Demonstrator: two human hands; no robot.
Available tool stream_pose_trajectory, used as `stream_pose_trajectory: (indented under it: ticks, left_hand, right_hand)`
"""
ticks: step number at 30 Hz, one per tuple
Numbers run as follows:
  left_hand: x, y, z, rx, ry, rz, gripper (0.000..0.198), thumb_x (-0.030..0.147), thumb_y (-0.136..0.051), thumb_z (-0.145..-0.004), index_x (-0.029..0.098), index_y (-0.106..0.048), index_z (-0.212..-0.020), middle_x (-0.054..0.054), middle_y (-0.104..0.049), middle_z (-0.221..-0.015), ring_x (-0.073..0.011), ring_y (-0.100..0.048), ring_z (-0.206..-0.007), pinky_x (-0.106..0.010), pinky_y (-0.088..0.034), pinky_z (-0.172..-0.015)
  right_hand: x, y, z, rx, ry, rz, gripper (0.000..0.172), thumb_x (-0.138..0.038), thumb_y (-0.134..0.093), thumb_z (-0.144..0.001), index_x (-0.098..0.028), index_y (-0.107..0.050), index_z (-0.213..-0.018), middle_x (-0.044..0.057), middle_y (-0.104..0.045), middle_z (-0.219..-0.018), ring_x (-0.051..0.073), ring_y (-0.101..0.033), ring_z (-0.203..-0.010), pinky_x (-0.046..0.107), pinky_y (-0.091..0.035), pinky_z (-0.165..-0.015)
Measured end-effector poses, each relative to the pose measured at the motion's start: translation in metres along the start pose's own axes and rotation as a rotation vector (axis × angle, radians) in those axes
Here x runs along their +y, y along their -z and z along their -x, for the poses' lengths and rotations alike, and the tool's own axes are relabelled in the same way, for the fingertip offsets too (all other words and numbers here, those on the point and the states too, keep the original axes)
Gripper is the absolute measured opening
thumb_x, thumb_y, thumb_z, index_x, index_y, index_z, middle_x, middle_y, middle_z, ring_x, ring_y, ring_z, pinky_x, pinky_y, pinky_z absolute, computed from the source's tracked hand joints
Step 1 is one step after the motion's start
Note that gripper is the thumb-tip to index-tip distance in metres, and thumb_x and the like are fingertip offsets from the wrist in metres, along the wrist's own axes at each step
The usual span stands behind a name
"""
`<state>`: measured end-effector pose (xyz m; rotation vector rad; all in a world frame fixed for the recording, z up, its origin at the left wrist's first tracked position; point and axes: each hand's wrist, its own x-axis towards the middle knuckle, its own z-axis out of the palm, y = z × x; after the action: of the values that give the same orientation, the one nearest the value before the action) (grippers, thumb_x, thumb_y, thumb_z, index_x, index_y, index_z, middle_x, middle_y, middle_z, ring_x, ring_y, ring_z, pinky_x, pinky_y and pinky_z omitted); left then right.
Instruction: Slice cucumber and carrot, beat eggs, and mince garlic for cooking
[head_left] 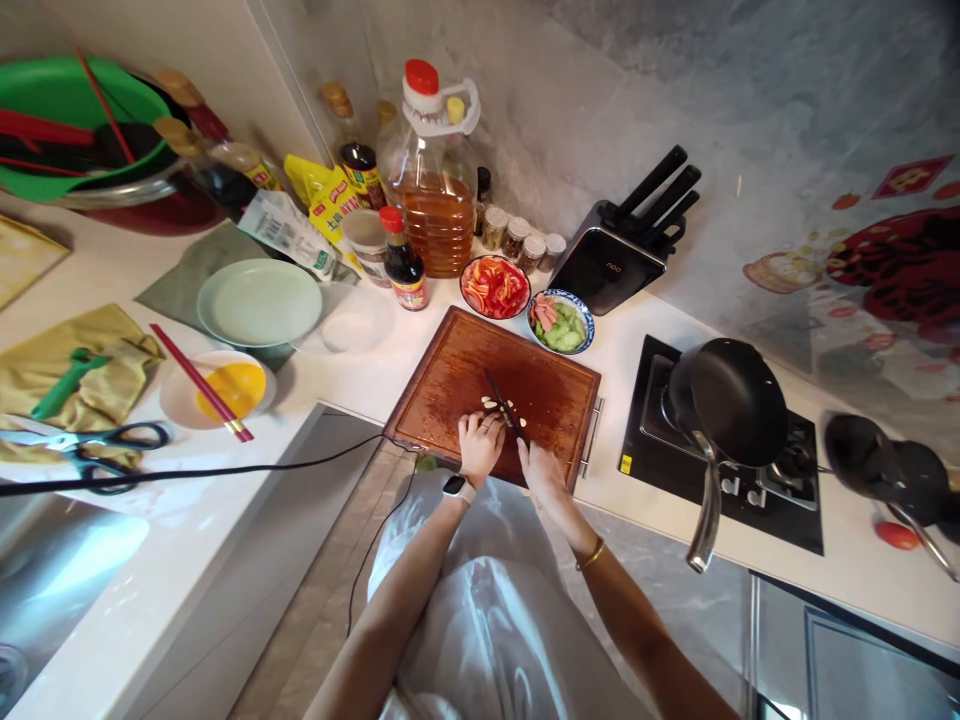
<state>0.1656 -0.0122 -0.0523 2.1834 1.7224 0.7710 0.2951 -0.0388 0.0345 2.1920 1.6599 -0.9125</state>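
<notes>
A brown wooden cutting board (pixel 442 385) lies in front of me, with pale pieces of what looks like garlic (pixel 490 404) near its middle. My right hand (pixel 544 472) is closed round the handle of a kitchen knife (pixel 495 388), its dark narrow blade pointing away from me among the pieces. To the left of the blade, my left hand (pixel 480 440) rests on the board with bent fingers, pressing on the garlic; what is under the fingertips is mostly hidden. Behind the board stand a bowl of sliced red pepper (pixel 495 287) and a patterned bowl of green and pink slices (pixel 561 322).
At right, a black frying pan (pixel 731 400) sits on a gas hob (pixel 652 470). A knife block (pixel 611 255) and a large oil jug (pixel 435 190) stand behind. On the left are a bowl of beaten egg (pixel 232 390) with chopsticks, scissors (pixel 82 440) and a cable (pixel 300 465).
</notes>
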Motion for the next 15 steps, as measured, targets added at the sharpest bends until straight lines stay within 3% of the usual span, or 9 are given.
stream_pose_trajectory:
  ticks: [8, 12, 15]
  left_hand:
    - [0.001, 0.004, 0.001, 0.011, 0.012, 0.018, 0.022, 0.029, -0.055, -0.094, 0.024, -0.071, -0.106, -0.007, -0.073, -0.113, -0.0275, -0.058, -0.105, -0.047, -0.037, -0.096]
    - [-0.006, 0.012, -0.006, 0.056, 0.123, 0.029, 0.032, 0.03, -0.054, -0.094, 0.023, -0.066, -0.122, -0.01, -0.064, -0.131, -0.0307, -0.054, -0.117, -0.049, -0.035, -0.101]
    - [-0.015, 0.015, -0.014, 0.033, 0.116, 0.033, 0.03, 0.026, -0.05, -0.095, 0.024, -0.068, -0.12, -0.01, -0.068, -0.125, -0.0307, -0.052, -0.119, -0.051, -0.032, -0.103]
  right_hand:
    - [0.001, -0.018, -0.013, 0.071, 0.01, -0.089, 0.046, -0.039, -0.027, -0.106, -0.013, -0.064, -0.114, 0.016, -0.075, -0.101, 0.023, -0.074, -0.09, 0.027, -0.052, -0.075]
    - [0.006, -0.014, -0.009, 0.068, 0.007, -0.093, 0.048, -0.041, -0.026, -0.106, -0.013, -0.065, -0.111, 0.015, -0.075, -0.096, 0.023, -0.074, -0.087, 0.026, -0.051, -0.072]
    - [0.008, -0.01, -0.004, 0.052, 0.008, -0.077, 0.049, -0.043, -0.027, -0.105, -0.013, -0.065, -0.108, 0.015, -0.075, -0.094, 0.023, -0.074, -0.087, 0.026, -0.051, -0.072]
